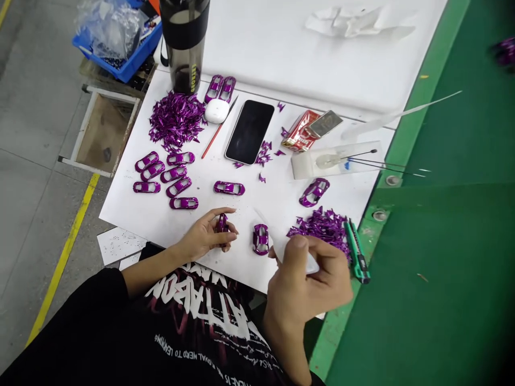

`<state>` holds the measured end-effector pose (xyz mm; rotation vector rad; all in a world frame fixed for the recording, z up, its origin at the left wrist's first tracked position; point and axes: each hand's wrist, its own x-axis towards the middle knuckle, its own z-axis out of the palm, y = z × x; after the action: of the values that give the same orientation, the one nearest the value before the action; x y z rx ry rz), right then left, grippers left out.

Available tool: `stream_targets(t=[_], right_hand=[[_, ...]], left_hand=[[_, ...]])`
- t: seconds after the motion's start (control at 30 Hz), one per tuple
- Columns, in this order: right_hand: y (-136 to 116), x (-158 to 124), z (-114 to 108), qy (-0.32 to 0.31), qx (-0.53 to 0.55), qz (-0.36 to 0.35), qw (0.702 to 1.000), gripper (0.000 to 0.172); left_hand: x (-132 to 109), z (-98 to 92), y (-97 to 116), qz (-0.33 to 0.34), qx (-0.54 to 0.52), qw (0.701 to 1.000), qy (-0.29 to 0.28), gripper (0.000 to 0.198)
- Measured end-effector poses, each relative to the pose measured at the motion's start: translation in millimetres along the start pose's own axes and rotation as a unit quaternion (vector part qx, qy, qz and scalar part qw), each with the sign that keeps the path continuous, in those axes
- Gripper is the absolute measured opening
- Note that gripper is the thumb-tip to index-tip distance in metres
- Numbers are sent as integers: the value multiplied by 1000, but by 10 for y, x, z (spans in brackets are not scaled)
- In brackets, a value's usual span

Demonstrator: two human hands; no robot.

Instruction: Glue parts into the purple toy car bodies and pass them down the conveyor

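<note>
My left hand [199, 236] pinches a small purple toy car body [221, 223] between thumb and fingers, above the white sheet [241, 214]. My right hand [308, 284] is closed round a whitish, translucent squeeze bottle [312, 264] whose thin nozzle points up and to the left; the fingers hide part of it. Between the hands lies another purple car body [260, 239]. One more car body [229, 187] rests just beyond my left hand, and another [314, 192] sits farther right. A pile of small shiny purple parts [322, 228] is right beside my right hand.
A green utility knife [357, 252] lies by the right edge. Several car bodies [176, 174] and a larger purple pile [177, 120] are at left. Farther back are a phone [250, 132], red-handled brush [211, 141], white case [217, 111], red packet [301, 130] and tall bottle [185, 48].
</note>
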<state>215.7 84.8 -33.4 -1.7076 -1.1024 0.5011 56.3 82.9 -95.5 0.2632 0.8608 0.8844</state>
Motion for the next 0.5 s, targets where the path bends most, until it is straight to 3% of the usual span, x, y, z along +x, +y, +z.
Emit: stream_targets(t=[0.1,0.27,0.5], right_hand=[[-1,-87,127,58,70,-97,991,33],[120,-172,283,49,137,-173,974,48],[228,-295,190,28,82,-172,981,41]], left_hand=[[10,2,-1,1,-4,1000,-2,79],[16,-4,-5,-4,7,1000,-8,79],[18,-2,0,-19,13,1000,2,86]])
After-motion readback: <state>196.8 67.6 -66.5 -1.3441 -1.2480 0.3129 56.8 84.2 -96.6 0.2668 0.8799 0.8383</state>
